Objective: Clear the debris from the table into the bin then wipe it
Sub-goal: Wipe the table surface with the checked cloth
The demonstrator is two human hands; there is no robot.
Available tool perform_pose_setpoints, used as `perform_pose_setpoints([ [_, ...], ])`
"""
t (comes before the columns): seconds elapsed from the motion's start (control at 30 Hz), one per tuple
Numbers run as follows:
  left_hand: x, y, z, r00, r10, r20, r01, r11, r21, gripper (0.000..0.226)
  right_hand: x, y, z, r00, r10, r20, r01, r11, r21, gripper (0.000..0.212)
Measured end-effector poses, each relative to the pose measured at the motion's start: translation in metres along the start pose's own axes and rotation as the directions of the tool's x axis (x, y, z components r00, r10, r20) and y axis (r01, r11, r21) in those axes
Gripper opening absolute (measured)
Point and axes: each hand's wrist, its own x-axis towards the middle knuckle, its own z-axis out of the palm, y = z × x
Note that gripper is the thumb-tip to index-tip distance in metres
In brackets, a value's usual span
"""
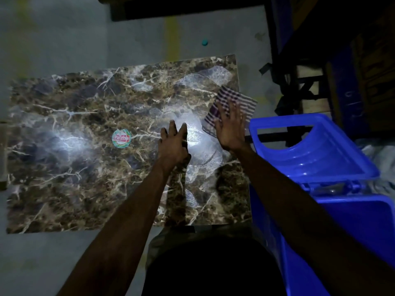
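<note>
I count 1 table [85, 167], 1 checked cloth [239, 101], 1 blue bin [316, 159], 1 round sticker [121, 138], 2 hands. Dim light; bin's inside too dark to read, its lower part cut off by frame edge. Cloth lies at table's far right corner, under right hand [232, 127], fingers flat, pressing it. Left hand [173, 144] open on bare tabletop just beside.

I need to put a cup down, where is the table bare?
Bare: the wide stretch left of the round sticker, and the near strip of the table. Crowded: the far right corner, with the checked cloth, right hand and left hand.
</note>
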Motion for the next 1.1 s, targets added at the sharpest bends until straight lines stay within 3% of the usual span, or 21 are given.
perform_pose_setpoints([
  [0.17, 0.001, -0.006, -0.01, 0.997, 0.037, -0.073, -0.032, 0.997, 0.072, 0.095, -0.027, 0.014, -0.003, 0.97, -0.202, 0.135, 0.206, 0.978, -0.017, 0.063],
  [0.3, 0.017, -0.019, -0.017, 0.998, 0.038, -0.05, -0.034, 0.996, 0.084, 0.118, -0.012, 0.03, -0.016, 0.993, -0.078, 0.093, 0.079, 0.997, -0.002, 0.061],
  [0.47, 0.033, -0.029, -0.03, 1.0, 0.011, -0.001, -0.01, 1.0, 0.015, 0.145, 0.053, -0.005, -0.012, 0.998, 0.033, 0.05, -0.032, 0.999, -0.011, 0.061],
  [0.63, 0.036, -0.034, -0.035, 1.0, 0.017, -0.001, -0.017, 0.999, 0.034, 0.149, 0.032, -0.047, 0.015, 0.963, -0.219, 0.156, 0.221, 0.975, 0.003, 0.06],
  [0.77, 0.04, -0.054, -0.049, 0.995, 0.088, -0.035, -0.087, 0.996, 0.038, 0.127, 0.001, -0.03, 0.018, 0.917, -0.334, 0.218, 0.342, 0.94, 0.0, 0.06],
  [0.9, 0.045, -0.089, -0.059, 0.99, 0.131, -0.06, -0.129, 0.991, 0.043, 0.118, 0.018, -0.009, 0.0, 0.951, -0.262, 0.166, 0.276, 0.959, -0.068, 0.057],
  [1.0, 0.039, -0.1, -0.049, 0.995, -0.001, -0.103, -0.004, 0.999, -0.039, 0.125, 0.057, -0.03, 0.005, 0.993, -0.093, 0.078, 0.1, 0.992, -0.081, 0.058],
  [1.1, 0.033, -0.099, -0.041, 0.991, -0.09, -0.095, 0.082, 0.993, -0.085, 0.127, 0.082, -0.076, 0.021, 0.997, -0.063, 0.05, 0.067, 0.995, -0.078, 0.057],
])
